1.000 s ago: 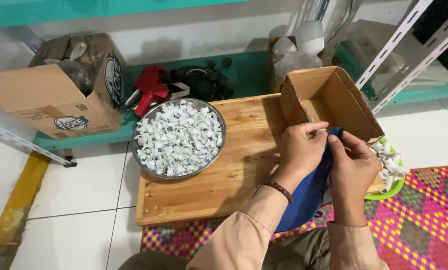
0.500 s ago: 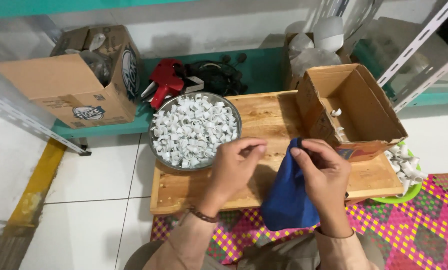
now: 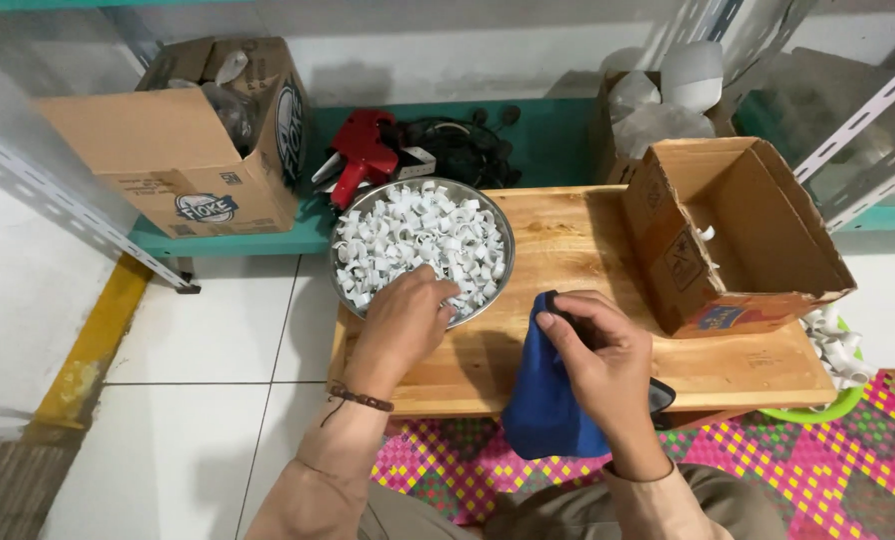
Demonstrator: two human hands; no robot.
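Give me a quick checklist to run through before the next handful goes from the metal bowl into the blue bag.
1. Left hand reaches the white plastic clips at the near rim of the round metal bowl: ok.
2. Clips actually gripped: cannot tell, the fingers curl downward.
3. Right hand holds the blue cloth bag by its top edge: ok.
4. Bag mouth open wide enough: cannot tell.
5. Bowl sits fully on the wooden board: ok.
6. Open cardboard box stands clear of the path from bowl to bag: ok.
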